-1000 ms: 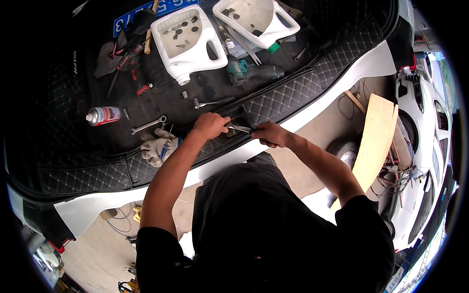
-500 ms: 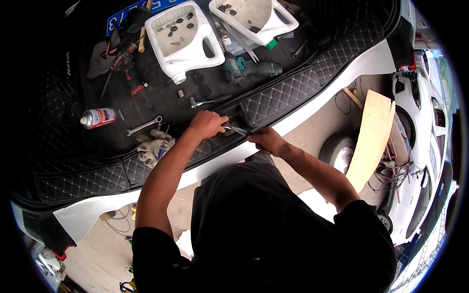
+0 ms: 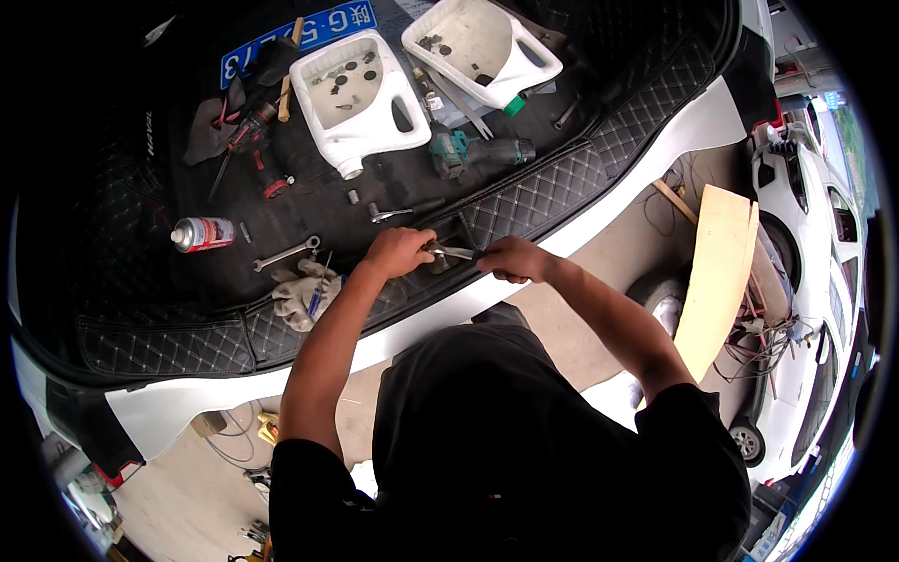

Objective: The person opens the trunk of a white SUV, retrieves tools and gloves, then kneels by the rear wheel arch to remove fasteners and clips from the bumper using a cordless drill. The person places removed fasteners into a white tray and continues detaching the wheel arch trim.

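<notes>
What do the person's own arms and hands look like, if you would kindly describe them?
The left hand and right hand are bare, without gloves. The left forearm and right forearm are also uncovered. The left sleeve and right sleeve are short and black.

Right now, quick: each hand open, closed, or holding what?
Left hand: curled by the tip of the tool; any hold cannot be told.
Right hand: closed, holding the tool.
</notes>
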The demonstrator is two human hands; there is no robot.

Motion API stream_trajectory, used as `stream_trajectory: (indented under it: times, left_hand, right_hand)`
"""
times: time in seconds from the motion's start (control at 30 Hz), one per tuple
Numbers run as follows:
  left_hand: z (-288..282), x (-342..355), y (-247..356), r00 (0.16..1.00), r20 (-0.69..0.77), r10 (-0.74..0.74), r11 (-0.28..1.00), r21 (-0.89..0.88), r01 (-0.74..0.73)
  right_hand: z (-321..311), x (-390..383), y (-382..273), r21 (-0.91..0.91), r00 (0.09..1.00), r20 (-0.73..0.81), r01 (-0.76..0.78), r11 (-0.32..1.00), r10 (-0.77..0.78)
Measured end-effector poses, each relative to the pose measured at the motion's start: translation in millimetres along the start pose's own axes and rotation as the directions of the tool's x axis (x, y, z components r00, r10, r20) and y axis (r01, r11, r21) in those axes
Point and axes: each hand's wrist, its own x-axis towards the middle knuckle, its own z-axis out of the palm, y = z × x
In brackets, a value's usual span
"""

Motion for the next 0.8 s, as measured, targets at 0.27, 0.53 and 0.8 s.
stream_trajectory:
  times: [0.27,0.53,0.8]
  left_hand:
    - [-14,-59,14,0.828,-0.452,-0.333,0.914,-0.371,0.165]
    - [68,-197,19,0.313,-0.668,-0.675,0.737,-0.586,0.337]
    - [76,-232,19,0.169,-0.777,-0.606,0.723,-0.450,0.524]
  right_hand:
    - [0,-8,-44,-0.340,0.948,0.009,0.301,0.891,-0.317]
    - [94,127,-109,-0.667,0.655,-0.012,0.558,0.494,-0.756]
    - [146,219,-177,-0.885,0.505,0.245,0.466,0.022,-0.827]
